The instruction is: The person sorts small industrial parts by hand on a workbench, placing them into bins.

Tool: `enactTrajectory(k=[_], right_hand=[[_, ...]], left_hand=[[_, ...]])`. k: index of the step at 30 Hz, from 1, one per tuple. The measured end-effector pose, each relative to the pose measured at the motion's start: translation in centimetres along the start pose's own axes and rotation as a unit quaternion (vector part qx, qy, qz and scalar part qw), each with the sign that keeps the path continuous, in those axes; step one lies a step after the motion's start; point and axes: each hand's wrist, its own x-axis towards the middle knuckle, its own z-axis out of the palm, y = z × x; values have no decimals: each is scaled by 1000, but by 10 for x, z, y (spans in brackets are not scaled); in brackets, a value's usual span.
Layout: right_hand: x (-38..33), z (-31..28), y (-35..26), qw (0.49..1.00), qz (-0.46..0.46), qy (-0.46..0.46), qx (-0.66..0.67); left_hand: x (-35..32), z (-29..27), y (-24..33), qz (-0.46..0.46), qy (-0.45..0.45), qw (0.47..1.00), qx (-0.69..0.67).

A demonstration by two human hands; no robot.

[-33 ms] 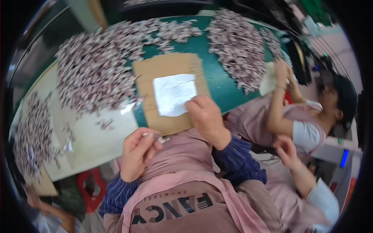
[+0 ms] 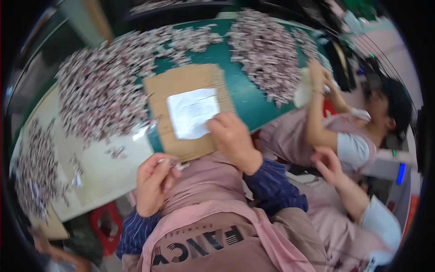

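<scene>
My left hand (image 2: 153, 183) is closed near the table's front edge. Thumb and fingers pinch a small pale piece (image 2: 178, 167) that looks like the ones heaped on the table; blur hides its exact kind. My right hand (image 2: 234, 144) reaches over a brown cardboard sheet (image 2: 158, 97), its fingers curled together at the lower right edge of a white paper sheet (image 2: 192, 113). Whether those fingertips grip something small is hidden. The paper lies on the cardboard, slightly creased.
A large heap of small white-and-brown pieces (image 2: 99, 86) covers the table's left part, with a smaller heap (image 2: 38, 167) beyond it. Another heap (image 2: 265, 54) lies right of the cardboard on the green tabletop (image 2: 244, 99). Co-workers sit at right, one with hands (image 2: 321, 79) by that heap. A red stool (image 2: 99, 226) stands below left.
The whole view has shifted, so the table and heaps appear a little further left. Both my hands keep nearly the same pose relative to the cardboard and paper.
</scene>
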Motion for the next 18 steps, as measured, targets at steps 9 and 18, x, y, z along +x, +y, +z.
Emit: enactTrajectory(k=[9,18], right_hand=[[-1,-3,-28,942,178,77,275],[3,5,-58,946,106,84,295]], left_hand=[[24,12,4,48,80,990,103],[35,6,0,103,105,982,117]])
